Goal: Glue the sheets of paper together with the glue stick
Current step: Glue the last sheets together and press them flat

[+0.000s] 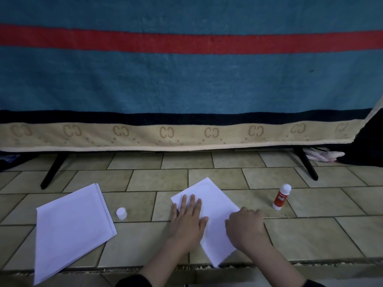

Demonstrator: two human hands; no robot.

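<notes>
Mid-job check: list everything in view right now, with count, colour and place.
Paper under the hands: one sheet or glued set, white, on the tiled surface at centre; layers cannot be told.
Paper stack: one stack, several sheets, white, on the tiles at left.
Glue stick: one, red and white, upright, uncapped, right of the centre paper.
Cap: one, white, on the tiles between the stack and the centre paper.
Blanket: one, teal with red stripe and beige border, hanging behind.
Stand legs: two, black, under the blanket.
Tiled surface: beige-green tiles, foreground.
Left hand: flat, fingers straight, pressing the centre paper.
Right hand: fingers curled, at the paper's right edge; whether it pinches the paper is unclear.
</notes>
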